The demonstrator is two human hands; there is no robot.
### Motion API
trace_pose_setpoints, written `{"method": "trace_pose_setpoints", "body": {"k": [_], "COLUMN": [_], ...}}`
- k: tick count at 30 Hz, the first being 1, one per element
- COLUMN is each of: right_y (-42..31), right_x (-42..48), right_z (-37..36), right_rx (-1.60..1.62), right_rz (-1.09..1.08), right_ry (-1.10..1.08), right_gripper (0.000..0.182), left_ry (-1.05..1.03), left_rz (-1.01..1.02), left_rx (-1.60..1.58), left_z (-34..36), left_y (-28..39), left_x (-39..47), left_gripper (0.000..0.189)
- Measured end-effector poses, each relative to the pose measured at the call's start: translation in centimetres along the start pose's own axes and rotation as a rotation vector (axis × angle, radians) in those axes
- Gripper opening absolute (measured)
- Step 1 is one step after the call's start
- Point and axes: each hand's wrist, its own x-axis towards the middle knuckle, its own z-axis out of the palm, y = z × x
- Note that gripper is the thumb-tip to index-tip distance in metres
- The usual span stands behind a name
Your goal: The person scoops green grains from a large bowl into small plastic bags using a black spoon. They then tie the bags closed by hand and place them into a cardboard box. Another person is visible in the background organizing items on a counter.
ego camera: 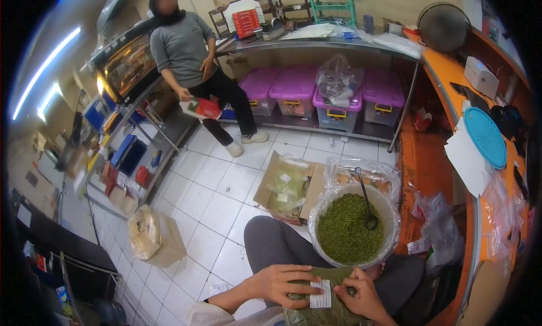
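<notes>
A plastic bag full of green chopped leaves point(334, 313) lies at my lap, with a white printed label point(320, 294) on it. My left hand point(288, 283) rests spread over the bag, its fingertips on the label's edge. The fingers of my right hand point(359, 291) pinch the bag's plastic near its top right. Just beyond the bag stands a large lined tub point(314, 237) of chopped green leaves point(345, 228), a dark long-handled spoon point(371, 221) lying on the leaves.
An open cardboard box point(313, 190) holding filled bags stands left of the tub. A plastic-lined box point(163, 241) is on the tiled floor. A person point(186, 50) leans by the steel table point(271, 46), above purple-lidded bins point(292, 88). An orange counter point(487, 216) runs along the right.
</notes>
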Motion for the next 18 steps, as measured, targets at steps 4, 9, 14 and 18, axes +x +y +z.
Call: {"method": "trace_pose_setpoints", "body": {"k": [4,9,14,18], "right_y": [-0.6,0.6,0.5,-2.1], "right_x": [-0.6,-1.9,-4.3,-5.3], "right_z": [0.2,-0.3,-2.6,-5.0], "right_rx": [-0.019,0.011,0.097,0.151], "right_rz": [-0.066,-0.105,-0.189,-0.034], "right_ry": [0.174,0.286,0.54,0.84], "right_gripper": [0.032,0.035,0.033,0.04], "left_ry": [0.032,0.15,0.621,0.691], "left_rz": [-0.055,-0.081,-0.372,-0.638], "left_rx": [0.222,0.239,0.016,-0.013], "left_z": [0.6,1.3,2.6,3.7], "left_y": [0.3,0.1,-0.8,-2.4], "left_x": [-1.2,-2.5,-0.6,-1.3], "left_gripper": [0.023,0.037,0.043,0.038]}}
